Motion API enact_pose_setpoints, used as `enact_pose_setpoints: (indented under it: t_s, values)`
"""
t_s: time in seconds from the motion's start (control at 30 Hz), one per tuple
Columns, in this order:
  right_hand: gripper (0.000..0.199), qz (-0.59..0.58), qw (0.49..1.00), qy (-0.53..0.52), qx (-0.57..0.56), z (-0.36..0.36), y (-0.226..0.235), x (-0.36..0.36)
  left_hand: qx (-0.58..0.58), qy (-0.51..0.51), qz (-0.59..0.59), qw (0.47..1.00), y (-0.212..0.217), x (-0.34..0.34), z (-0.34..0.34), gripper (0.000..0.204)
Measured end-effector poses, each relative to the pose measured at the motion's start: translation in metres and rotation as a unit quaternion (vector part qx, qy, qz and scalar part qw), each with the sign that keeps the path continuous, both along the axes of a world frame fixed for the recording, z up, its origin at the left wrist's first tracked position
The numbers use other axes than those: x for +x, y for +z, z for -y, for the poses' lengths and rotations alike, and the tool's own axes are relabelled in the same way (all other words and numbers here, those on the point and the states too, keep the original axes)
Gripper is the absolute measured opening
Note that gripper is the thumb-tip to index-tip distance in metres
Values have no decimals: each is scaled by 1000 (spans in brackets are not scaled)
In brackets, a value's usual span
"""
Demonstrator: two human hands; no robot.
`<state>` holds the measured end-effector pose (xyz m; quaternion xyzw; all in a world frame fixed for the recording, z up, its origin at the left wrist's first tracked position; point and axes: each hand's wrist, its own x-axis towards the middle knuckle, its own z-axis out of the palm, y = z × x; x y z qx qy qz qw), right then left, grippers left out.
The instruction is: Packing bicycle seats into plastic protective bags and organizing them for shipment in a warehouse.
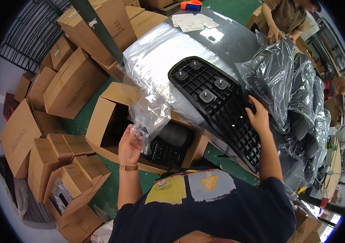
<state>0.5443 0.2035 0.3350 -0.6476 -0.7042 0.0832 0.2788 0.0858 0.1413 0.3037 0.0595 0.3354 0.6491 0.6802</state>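
A long black seat (215, 99) lies on the table with its ribbed plastic underside up, showing several metal studs and square pads. My right hand (258, 117) is at the seat's right edge, its fingers spread and the fingertips against or very near that edge. To the left, my left hand (131, 146) pinches the crumpled end of a clear plastic bag (152, 107). The bag hangs from the table edge over an open cardboard box (114, 95). Inside that box, below my left hand, sit dark padded and ribbed black parts (174, 135).
Sheets of paper (194, 21) and an orange-and-blue tape dispenser (191, 5) lie at the table's far end. Bagged black seats (302, 97) crowd the right side. Beyond them a co-worker's hands (276, 34) handle plastic. Cardboard boxes (73, 83) and a dark post (97, 30) stand left.
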Motion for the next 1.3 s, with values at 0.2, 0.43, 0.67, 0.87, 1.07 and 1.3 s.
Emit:
enact_pose_setpoints:
  t_s: [0.2, 0.43, 0.67, 0.87, 1.07, 1.3]
  values:
    - [52, -340, 879, 209, -263, 18, 48, -170, 53, -97, -355, 928, 15, 84, 13, 46]
    - [29, -283, 824, 309, -380, -14, -6, -211, 95, -144, -580, 796, 32, 65, 26, 46]
    - [26, -217, 934, 247, -141, -22, 1, -223, -14, -5, -521, 853, -15, 0, 80, 18]
    - [41, -28, 914, 396, 86, -8, -9, -294, 75, -88, -551, 826, 20, 43, 69, 12]
    - [27, -219, 936, 219, -168, -103, 3, -265, -104, -49, -619, 777, -65, -3, 105, 13]
    - [17, -302, 668, 270, -625, -100, -9, -244, -157, -45, 240, 957, -134, -65, 57, 22]
